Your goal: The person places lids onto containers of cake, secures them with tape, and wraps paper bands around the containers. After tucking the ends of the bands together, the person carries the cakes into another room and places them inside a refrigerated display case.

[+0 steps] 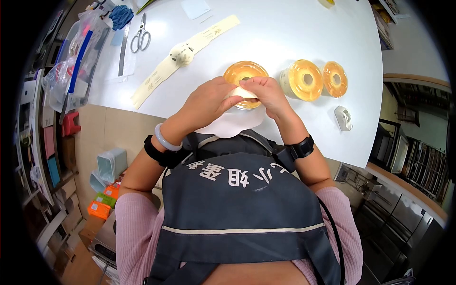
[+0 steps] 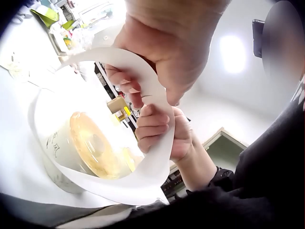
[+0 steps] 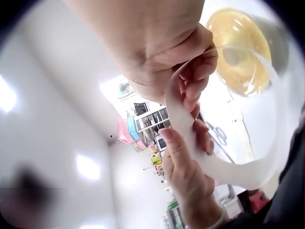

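Note:
A pale paper band [image 2: 119, 193] curves into a loop, with its ends overlapping where both hands hold it. My left hand [image 1: 202, 102] pinches the overlap from one side, fingers curled round the strip. From the other side my right hand [image 1: 273, 95] grips it, thumb on top. In the right wrist view, the left thumb [image 3: 175, 145] lies against the paper. Just beyond the hands stands a tub with an orange-gold lid [image 1: 244, 70], partly hidden by them. Two more tubs with similar lids, a larger one [image 1: 308, 80] and another [image 1: 335, 79], stand to the right.
A flat printed paper sleeve [image 1: 183, 54] lies left of centre on the white table [image 1: 285, 33]. Scissors [image 1: 141, 38] and a metal ruler [image 1: 124, 50] lie farther left, beside a plastic bin [image 1: 85, 61]. A small white dispenser [image 1: 343, 118] sits near the right edge.

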Motion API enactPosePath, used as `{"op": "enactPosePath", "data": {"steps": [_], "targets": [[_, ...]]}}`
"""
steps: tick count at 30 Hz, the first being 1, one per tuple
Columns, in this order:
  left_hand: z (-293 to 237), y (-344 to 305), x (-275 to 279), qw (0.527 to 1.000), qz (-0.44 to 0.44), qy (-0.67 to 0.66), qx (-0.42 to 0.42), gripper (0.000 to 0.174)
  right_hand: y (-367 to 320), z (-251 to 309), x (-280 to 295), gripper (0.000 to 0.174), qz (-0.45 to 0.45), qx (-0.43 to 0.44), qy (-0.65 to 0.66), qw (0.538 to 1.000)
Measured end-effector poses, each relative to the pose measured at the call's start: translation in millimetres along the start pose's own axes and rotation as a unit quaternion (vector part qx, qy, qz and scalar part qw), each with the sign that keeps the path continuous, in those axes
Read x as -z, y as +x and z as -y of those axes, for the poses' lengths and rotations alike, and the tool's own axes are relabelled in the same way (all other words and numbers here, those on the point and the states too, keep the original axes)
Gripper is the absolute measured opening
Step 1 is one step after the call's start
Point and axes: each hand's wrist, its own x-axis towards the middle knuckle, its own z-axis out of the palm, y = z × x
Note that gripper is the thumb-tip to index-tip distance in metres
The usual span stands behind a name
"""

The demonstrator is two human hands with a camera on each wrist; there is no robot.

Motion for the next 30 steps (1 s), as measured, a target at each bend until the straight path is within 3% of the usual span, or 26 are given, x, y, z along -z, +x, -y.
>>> {"op": "enactPosePath", "data": {"steps": [2, 3, 4, 5, 6, 8, 9, 10, 12, 14, 15, 19, 21, 22, 24, 25, 26, 28, 30], "targets": [[12.8, 3.5, -5.6, 0.997, -0.026, 0.069, 0.004, 0.028, 9.2, -16.6, 13.5, 0.022, -0.036, 0.043, -0.028, 0.998], [30.2, 5.7, -8.9, 0.998, -0.024, 0.066, 0.002, 0.028, 17.7, -22.7, 26.8, 0.026, -0.131, 0.143, -0.132, 0.972], [55.7, 8.9, -10.8, 0.995, -0.062, -0.052, 0.063, 0.033, 23.8, -28.1, 39.9, 0.032, -0.22, 0.239, -0.231, 0.917], [74.4, 14.3, -8.3, 0.973, -0.098, -0.168, 0.122, 0.038, 24.9, -32.6, 53.3, 0.045, -0.226, 0.196, -0.255, 0.92], [83.0, 22.0, -3.8, 0.889, -0.103, -0.318, 0.314, 0.051, 31.5, -45.1, 63.7, 0.045, -0.228, 0.197, -0.255, 0.919], [122.2, 26.2, -17.7, 0.806, -0.15, -0.451, 0.352, 0.056, 42.0, -79.6, 82.4, 0.059, -0.187, 0.097, -0.248, 0.946], [133.6, 28.1, -30.0, 0.806, -0.15, -0.452, 0.351, 0.056, 43.6, -90.6, 84.6, 0.067, -0.138, 0.038, -0.163, 0.976], [142.8, 30.4, -41.2, 0.806, -0.129, -0.442, 0.372, 0.057, 38.0, -82.9, 77.9, 0.067, -0.139, 0.04, -0.164, 0.976], [154.7, 32.3, -61.8, 0.804, -0.11, -0.432, 0.393, 0.058, 25.3, -69.7, 65.4, 0.068, -0.071, -0.067, 0.008, 0.995], [154.7, 37.8, -81.2, 0.78, -0.097, -0.454, 0.418, 0.06, 30.4, -81.2, 65.2, 0.062, -0.075, -0.052, 0.023, 0.996], [159.7, 39.6, -92.4, 0.766, -0.144, -0.458, 0.428, 0.061, 26.1, -78.0, 58.4, 0.062, -0.063, -0.058, 0.039, 0.996], [166.8, 33.5, -89.0, 0.772, -0.106, -0.462, 0.424, 0.063, 20.7, -80.6, 57.4, 0.072, -0.013, -0.086, 0.017, 0.996], [158.7, 26.1, -72.8, 0.84, -0.063, -0.369, 0.394, 0.056, 17.9, -81.6, 55.6, 0.074, 0.005, -0.092, 0.006, 0.996], [149.6, 25.8, -60.8, 0.839, -0.066, -0.368, 0.396, 0.056, 15.1, -78.2, 54.3, 0.074, 0.008, -0.093, 0.006, 0.996], [132.3, 26.4, -37.7, 0.921, 0.017, -0.135, 0.364, 0.045, 7.4, -67.4, 49.6, 0.074, 0.055, -0.076, 0.064, 0.994], [130.8, 28.5, -29.9, 0.939, 0.026, -0.071, 0.337, 0.036, 2.6, -61.3, 45.6, 0.074, 0.056, -0.076, 0.064, 0.993], [127.6, 26.5, -26.5, 0.938, 0.025, -0.071, 0.337, 0.036, -3.4, -54.8, 42.0, 0.075, 0.069, -0.071, 0.105, 0.989], [121.4, 21.1, -21.5, 0.962, -0.112, -0.155, 0.196, 0.033, -9.4, -46.2, 38.4, 0.076, 0.084, -0.066, 0.144, 0.984], [114.7, 20.0, -8.8, 0.966, -0.101, -0.143, 0.191, 0.038, -13.1, -41.4, 35.9, 0.077, 0.088, -0.027, 0.174, 0.98]]}}
